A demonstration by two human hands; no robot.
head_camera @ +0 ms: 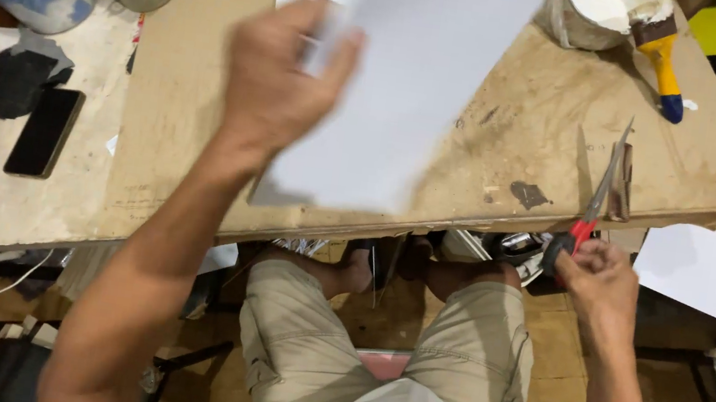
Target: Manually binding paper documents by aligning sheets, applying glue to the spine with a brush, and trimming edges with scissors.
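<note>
The left hand (282,80) pinches the edge of a big white paper sheet (411,79) lying on the brown wooden table (535,114), while the right hand (600,284) grips red-handled scissors (592,209) at the table's near edge.

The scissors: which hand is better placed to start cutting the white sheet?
Right. The right hand already grips the scissors by the red handles, blades up; the left hand holds the white sheet.
</note>
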